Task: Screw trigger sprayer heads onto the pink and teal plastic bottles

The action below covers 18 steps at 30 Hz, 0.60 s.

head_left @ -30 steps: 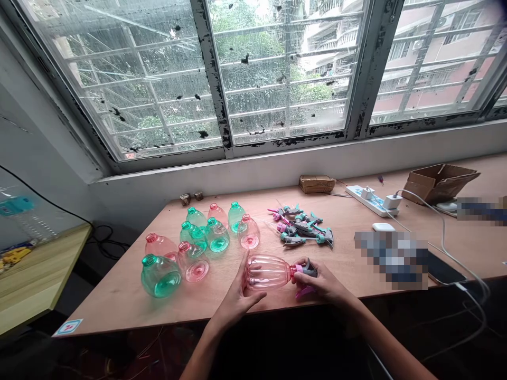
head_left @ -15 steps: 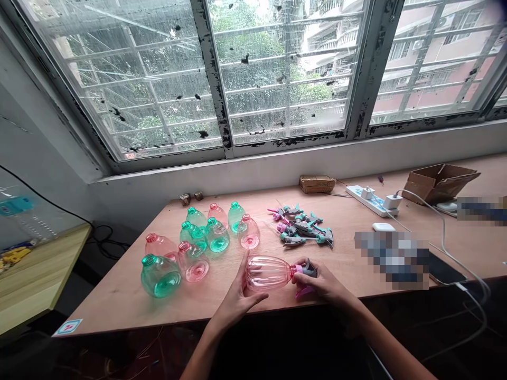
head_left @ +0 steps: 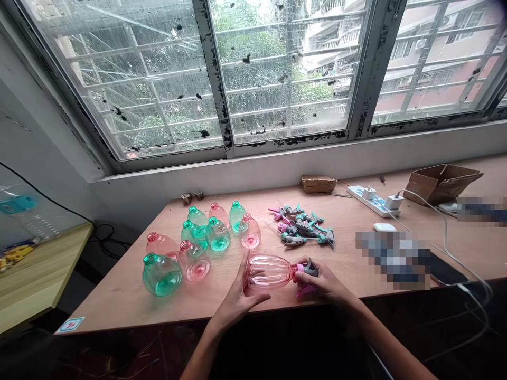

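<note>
The pink bottle (head_left: pixel 270 272) lies on its side close to the near edge of the surface (head_left: pixel 119 287), roughly midway along the stretch between the near left corner and the phone (head_left: pixel 447 272). Its neck points right, into the pink collar of a grey spray head (head_left: pixel 311 268). Whether its underside touches the surface cannot be told.

The clear, ribbed body looks like thin plastic: probably light, a little springy under a squeeze, smooth enough to slip or roll, and unlikely to shatter. The collar and the broad base seem the surest places to take hold; a hard pinch at mid-body might dent it.

The two hands stand apart, one at each end. The left hand (head_left: pixel 240 293) is spread wide around the base, thumb well away from the fingers; how firmly it grips cannot be told. The right hand (head_left: pixel 322 279) is closed around the spray head, fingers at the collar.
</note>
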### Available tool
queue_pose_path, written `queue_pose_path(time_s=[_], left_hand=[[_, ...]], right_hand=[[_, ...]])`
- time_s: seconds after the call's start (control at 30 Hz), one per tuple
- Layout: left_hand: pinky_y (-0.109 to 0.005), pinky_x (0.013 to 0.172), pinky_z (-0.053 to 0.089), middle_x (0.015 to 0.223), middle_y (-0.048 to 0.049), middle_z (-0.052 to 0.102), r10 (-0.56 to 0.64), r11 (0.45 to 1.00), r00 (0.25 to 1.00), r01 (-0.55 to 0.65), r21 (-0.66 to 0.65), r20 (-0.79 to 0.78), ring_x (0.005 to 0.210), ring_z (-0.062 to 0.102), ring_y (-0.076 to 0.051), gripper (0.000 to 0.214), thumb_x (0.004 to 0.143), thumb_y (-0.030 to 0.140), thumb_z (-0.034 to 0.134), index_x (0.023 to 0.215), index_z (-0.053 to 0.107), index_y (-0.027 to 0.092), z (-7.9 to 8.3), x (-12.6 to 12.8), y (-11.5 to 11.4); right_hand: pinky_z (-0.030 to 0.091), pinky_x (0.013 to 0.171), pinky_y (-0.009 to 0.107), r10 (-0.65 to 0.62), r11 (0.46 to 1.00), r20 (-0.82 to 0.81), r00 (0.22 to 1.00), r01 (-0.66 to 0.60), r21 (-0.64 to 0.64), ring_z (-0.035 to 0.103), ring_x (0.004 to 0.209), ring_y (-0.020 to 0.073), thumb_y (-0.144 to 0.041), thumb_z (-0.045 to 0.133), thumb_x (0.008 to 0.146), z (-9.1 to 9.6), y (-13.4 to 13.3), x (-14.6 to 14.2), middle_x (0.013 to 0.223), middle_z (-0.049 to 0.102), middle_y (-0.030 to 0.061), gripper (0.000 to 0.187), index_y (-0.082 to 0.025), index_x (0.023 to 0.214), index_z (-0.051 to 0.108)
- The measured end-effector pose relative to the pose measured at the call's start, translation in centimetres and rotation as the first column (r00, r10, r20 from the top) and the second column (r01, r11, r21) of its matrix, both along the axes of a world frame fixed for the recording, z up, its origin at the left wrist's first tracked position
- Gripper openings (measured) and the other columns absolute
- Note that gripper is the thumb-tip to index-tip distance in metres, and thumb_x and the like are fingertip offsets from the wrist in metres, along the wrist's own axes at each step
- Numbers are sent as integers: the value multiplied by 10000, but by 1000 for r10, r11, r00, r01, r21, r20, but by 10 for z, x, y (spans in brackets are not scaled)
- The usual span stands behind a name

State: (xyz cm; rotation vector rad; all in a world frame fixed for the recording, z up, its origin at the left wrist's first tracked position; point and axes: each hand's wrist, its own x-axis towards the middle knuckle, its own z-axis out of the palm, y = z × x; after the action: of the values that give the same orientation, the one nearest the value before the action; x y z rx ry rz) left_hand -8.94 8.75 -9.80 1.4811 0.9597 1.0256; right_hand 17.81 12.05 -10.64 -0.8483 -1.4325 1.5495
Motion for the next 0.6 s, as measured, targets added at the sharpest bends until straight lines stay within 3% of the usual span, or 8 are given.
queue_pose_path(time_s=[0.17, 0.4, 0.5, 0.6], left_hand=[[-517, 1133, 359, 1384, -146, 580, -3, 1000, 1000, 3, -20, 7, 1305, 526, -336, 1043, 809, 320, 784, 1576, 77, 278, -1, 0, 0], [-500, 1145, 350, 1486, -113, 472, 2, 1000, 1000, -2, 2, 9, 1308, 528, -313, 1077, 792, 274, 801, 1565, 56, 352, 0, 1, -1], [-510, 1140, 356, 1491, -146, 469, -3, 1000, 1000, 3, -16, 21, 1328, 506, -329, 1132, 780, 294, 815, 1570, 4, 314, -1, 0, 0], [-517, 1130, 368, 1501, -176, 457, -10, 999, 999, 11, -31, 31, 1340, 494, -344, 1028, 831, 347, 761, 1577, 58, 269, -2, -1, 0]], right_hand=[[516, 618, 306, 0, 1000, -10, 1000, 0, -4, 666, 600, 183, -508, 791, 759, -1, 1, 0, 679, 714, 1, 413, -180, 927, 606], [506, 613, 296, -9, 1000, -24, 1000, 9, -5, 660, 591, 174, -484, 788, 773, 0, 0, -1, 674, 712, -2, 392, -176, 927, 600], [513, 619, 302, -7, 1000, -28, 1000, 7, -4, 662, 595, 173, -471, 790, 776, 0, -1, -1, 681, 713, -1, 389, -174, 934, 595], [515, 615, 298, -5, 1000, -30, 1000, 5, -4, 662, 595, 170, -461, 791, 778, 1, -1, -1, 682, 713, 0, 382, -172, 930, 593]])
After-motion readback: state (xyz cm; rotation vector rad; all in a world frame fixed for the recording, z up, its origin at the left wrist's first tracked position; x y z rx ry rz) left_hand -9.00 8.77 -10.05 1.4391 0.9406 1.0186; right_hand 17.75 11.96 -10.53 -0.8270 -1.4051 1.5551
